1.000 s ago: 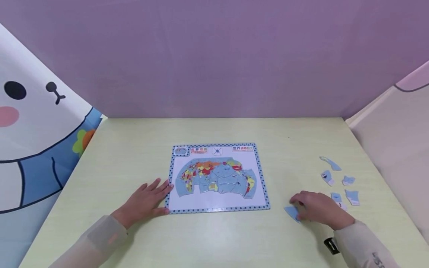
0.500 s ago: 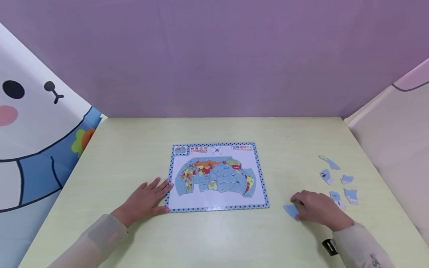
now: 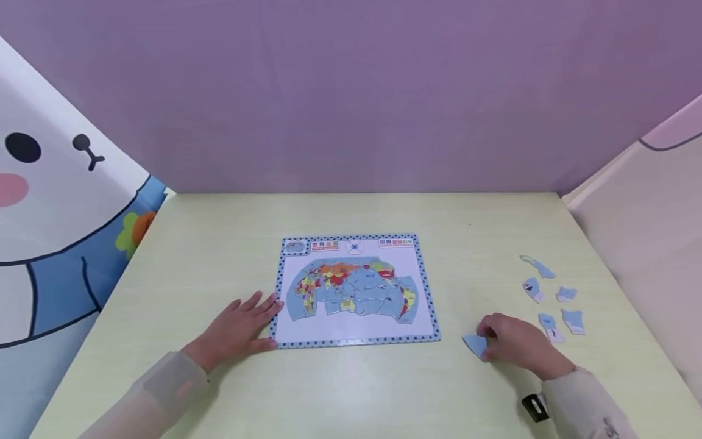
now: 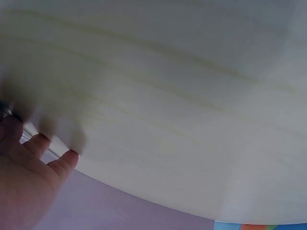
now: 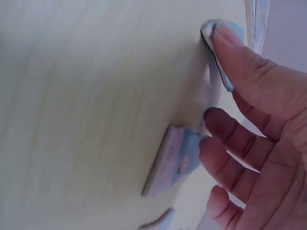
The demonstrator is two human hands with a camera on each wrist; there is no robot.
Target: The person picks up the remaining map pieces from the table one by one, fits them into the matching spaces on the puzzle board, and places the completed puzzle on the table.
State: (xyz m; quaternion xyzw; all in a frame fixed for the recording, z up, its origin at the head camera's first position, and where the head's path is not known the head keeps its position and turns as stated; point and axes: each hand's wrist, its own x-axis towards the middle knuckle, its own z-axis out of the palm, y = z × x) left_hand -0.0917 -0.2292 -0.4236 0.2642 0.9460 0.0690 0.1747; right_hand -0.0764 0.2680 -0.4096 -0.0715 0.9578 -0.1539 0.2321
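The right hand [image 3: 517, 345] pinches a thin, flat blue piece [image 3: 474, 345], at four o'clock from the glossy rectangular board [image 3: 351, 330]. The left hand [image 3: 234, 332], fingers spread apart, touches this board's edge at eight o'clock.

One board [image 3: 356, 342], six loose pieces [image 3: 573, 321]

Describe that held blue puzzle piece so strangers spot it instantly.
On the pale yellow table, look right of the white map board with dotted blue border. There, pinched by the right hand, is the flat blue piece, nearer the board than the other loose pieces.
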